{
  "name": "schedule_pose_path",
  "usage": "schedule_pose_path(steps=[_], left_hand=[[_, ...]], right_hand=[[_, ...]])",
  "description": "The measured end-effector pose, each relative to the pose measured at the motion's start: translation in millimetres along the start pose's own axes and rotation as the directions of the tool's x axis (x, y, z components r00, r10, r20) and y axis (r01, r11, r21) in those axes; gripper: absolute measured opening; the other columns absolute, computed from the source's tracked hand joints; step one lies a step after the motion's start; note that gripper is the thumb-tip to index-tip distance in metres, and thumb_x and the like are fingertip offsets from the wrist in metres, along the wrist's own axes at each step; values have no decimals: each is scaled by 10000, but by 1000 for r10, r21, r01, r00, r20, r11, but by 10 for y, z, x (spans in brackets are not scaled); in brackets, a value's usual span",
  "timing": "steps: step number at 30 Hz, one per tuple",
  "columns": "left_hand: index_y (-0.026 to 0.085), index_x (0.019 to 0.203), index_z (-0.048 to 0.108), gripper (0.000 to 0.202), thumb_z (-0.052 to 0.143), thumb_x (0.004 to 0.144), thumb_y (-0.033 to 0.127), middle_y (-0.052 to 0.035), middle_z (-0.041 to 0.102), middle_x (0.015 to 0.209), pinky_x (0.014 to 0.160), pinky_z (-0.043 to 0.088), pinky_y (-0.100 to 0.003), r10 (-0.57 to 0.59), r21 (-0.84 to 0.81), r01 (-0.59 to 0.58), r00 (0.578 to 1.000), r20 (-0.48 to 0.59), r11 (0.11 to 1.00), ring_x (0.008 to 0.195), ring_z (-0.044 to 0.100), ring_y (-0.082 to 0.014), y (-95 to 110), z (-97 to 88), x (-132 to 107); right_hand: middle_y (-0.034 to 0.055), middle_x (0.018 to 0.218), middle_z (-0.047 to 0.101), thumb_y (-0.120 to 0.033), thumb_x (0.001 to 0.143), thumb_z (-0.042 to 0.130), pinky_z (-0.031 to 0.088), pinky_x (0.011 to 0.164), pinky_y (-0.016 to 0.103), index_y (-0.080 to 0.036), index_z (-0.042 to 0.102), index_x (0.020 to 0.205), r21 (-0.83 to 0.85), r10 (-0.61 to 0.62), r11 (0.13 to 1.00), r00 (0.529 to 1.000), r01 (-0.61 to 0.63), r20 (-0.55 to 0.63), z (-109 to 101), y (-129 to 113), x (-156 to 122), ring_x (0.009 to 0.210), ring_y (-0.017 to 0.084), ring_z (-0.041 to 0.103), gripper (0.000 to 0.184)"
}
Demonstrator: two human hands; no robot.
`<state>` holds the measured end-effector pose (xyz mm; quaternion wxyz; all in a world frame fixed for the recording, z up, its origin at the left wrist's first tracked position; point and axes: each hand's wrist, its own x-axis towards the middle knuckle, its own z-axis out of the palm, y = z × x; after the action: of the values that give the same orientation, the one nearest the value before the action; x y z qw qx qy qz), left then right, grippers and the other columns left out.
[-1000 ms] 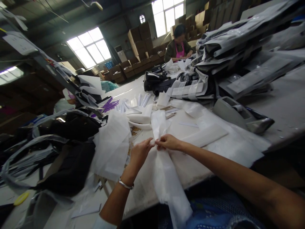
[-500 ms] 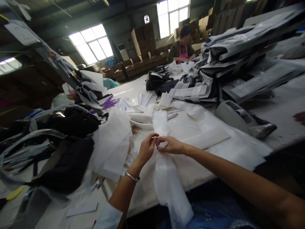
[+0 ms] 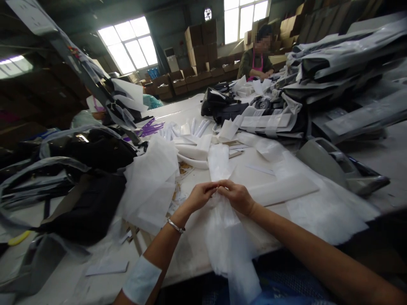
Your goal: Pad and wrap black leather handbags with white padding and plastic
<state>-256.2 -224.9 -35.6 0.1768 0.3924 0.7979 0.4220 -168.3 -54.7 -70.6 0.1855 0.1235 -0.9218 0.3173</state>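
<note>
A long, gathered piece of translucent white plastic film runs beneath both hands and hangs over the near table edge. My left hand pinches the film from the left, fingers pressed together. From the right, my right hand pinches it too, and the fingertips of both hands meet. What lies exactly between the fingertips is hidden. Beyond the hands, the film's flattened far end rests on the white table. White foam-like sheets lie in a stack to the left of my hands.
Black bags crowd the left side. Piled wrapped bags stand at the right, with a grey bag nearer. Thin white sheets spread beside my right forearm. A co-worker sits across the table. A slanted post rises at left.
My hands have drawn together, and the right hand's fingers have curled in from a looser pinch. The view has shifted slightly, moving the background rightward.
</note>
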Motion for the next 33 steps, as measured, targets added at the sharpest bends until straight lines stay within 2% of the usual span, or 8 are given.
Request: schedule_pose_path(steps=[3, 13, 16, 21, 24, 28, 31, 33], left_hand=[[166, 1113, 727, 280, 584, 898, 274, -37, 774, 946, 642, 570, -242, -18, -5, 18, 1000, 20, 1000, 765, 703, -170, -36, -22, 6], [241, 934, 717, 204, 562, 859, 131, -60, 713, 1014, 882, 507, -340, 94, 295, -38, 980, -177, 955, 966, 653, -220, 125, 56, -143], [237, 890, 691, 145, 557, 863, 192, -40, 681, 997, 782, 512, -307, 57, 359, 7, 985, -165, 933, 881, 651, -197, 72, 35, -128], [226, 927, 672, 165, 550, 874, 324, -19, 703, 935, 666, 521, -250, -79, 145, 77, 997, 6, 986, 799, 677, -167, -106, -79, -83], [229, 923, 676, 147, 548, 877, 284, -20, 716, 856, 671, 503, -272, -14, 404, 20, 1000, -18, 915, 729, 673, -179, -54, -146, -121], [225, 865, 674, 164, 513, 873, 194, -67, 726, 979, 788, 482, -313, 88, 642, -26, 994, -65, 766, 878, 679, -224, 89, -161, -154], [249, 931, 677, 162, 566, 869, 349, -27, 733, 878, 657, 489, -271, 18, 537, 63, 989, -144, 841, 714, 673, -194, 94, -142, -190], [266, 980, 676, 306, 578, 841, 520, -4, 741, 845, 587, 506, -262, -94, 335, 127, 989, -114, 934, 650, 668, -192, 0, -143, -211]], right_hand=[[77, 1202, 680, -258, 1001, 422, 512, 944, 326, -222, 711, 1043, 16, -6, 1000, 1000, 7, -18, 9, 44, -57, 1098, 214, 628, 294], [75, 1184, 668, -236, 1001, 446, 511, 934, 293, -202, 701, 1056, 69, -67, 995, 997, 70, -40, 88, 124, -221, 1075, 179, 622, 264], [76, 1186, 672, -248, 1001, 459, 514, 944, 288, -203, 705, 1036, 42, -78, 996, 997, 79, -30, 112, 152, -225, 1072, 172, 624, 252], [89, 1176, 685, -269, 1003, 464, 514, 962, 296, -174, 705, 1014, 67, -122, 990, 992, 123, -14, 98, 146, -233, 1084, 173, 624, 259], [95, 1183, 685, -240, 1002, 459, 507, 977, 312, -168, 697, 1040, 143, -135, 981, 991, 134, -2, 87, 133, -244, 1103, 175, 621, 252], [99, 1158, 695, -176, 985, 461, 507, 959, 298, -160, 695, 1027, 175, -140, 975, 990, 137, 3, 89, 166, -242, 1086, 177, 641, 239], [68, 1134, 710, -184, 975, 489, 508, 918, 248, -168, 700, 985, 130, -131, 983, 991, 127, 20, 75, 156, -253, 1038, 152, 659, 212], [35, 1160, 705, -195, 983, 483, 487, 924, 210, -181, 694, 977, 70, -139, 989, 988, 134, 68, 72, 151, -254, 1047, 122, 649, 211]])
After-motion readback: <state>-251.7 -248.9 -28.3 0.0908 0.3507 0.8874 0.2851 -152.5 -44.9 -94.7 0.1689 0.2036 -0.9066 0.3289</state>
